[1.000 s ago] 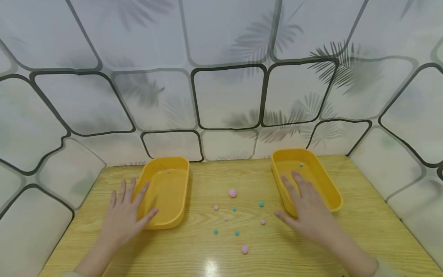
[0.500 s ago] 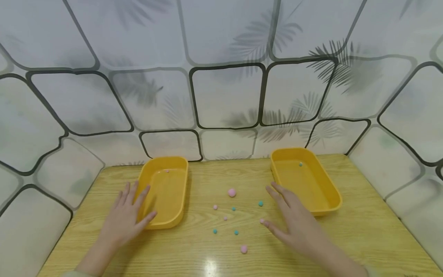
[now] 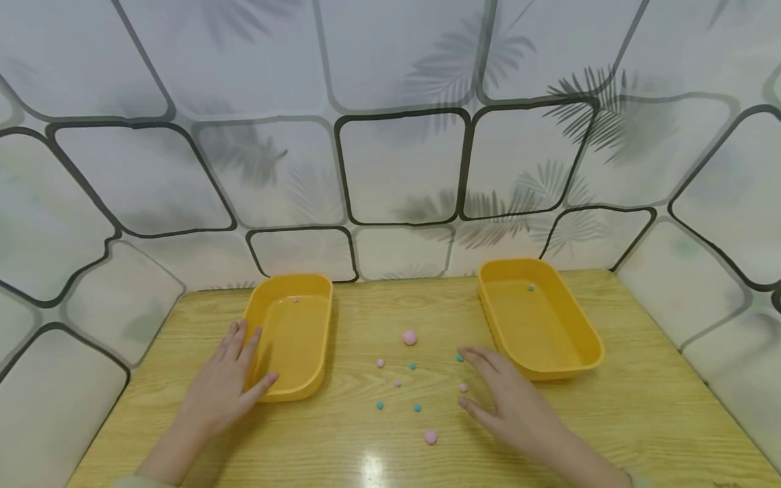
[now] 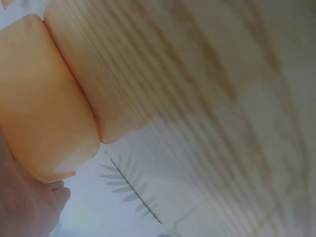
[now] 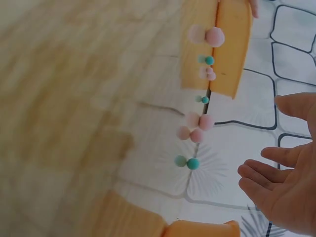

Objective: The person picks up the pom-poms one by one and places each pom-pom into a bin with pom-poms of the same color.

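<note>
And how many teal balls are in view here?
5: one teal ball in the right tray, one at the right hand, one further left, and two nearer the camera, one left, one right. Others may be hidden.

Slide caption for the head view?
Left hand at one yellow tray, right hand by another yellow tray, pink balls and teal balls on the table between.

Balls (image 3: 409,337) lie on the table (image 3: 372,305) between two trays (image 3: 293,346).
</note>
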`<action>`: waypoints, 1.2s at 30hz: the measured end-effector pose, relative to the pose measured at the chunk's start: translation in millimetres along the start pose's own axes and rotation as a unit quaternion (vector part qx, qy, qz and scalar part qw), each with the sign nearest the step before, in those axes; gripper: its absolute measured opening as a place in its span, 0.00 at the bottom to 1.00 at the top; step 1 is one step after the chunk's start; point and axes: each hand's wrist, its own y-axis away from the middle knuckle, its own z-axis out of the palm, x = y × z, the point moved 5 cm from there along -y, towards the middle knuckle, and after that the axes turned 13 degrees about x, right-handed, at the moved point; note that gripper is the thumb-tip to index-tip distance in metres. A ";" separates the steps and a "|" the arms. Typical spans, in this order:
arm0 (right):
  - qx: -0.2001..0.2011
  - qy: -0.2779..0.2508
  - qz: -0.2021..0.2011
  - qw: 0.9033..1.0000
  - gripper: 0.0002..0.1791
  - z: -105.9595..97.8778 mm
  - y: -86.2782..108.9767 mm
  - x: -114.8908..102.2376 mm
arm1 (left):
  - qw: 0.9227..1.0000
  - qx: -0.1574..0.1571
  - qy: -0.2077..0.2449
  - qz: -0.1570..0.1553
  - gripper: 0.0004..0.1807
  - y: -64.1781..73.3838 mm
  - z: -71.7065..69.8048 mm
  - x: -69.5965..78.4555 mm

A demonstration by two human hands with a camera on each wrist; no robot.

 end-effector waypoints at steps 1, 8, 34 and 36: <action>-0.004 -0.004 0.006 1.000 0.36 1.3 0.1 1.2 | 1.000 -0.003 -0.002 0.000 0.47 0.0 -0.2 0.2; -0.021 -0.060 0.047 0.997 0.30 12.5 -0.7 13.0 | 1.000 -0.025 -0.017 -0.002 0.51 -2.4 -2.6 0.7; -0.012 -0.169 0.090 0.981 0.15 54.8 2.4 46.2 | 0.999 -0.029 -0.030 0.006 0.57 -4.2 -1.6 1.3; -0.012 -0.168 0.091 0.981 0.14 56.2 2.4 46.9 | 0.999 -0.028 -0.027 0.006 0.57 -2.8 -1.7 1.4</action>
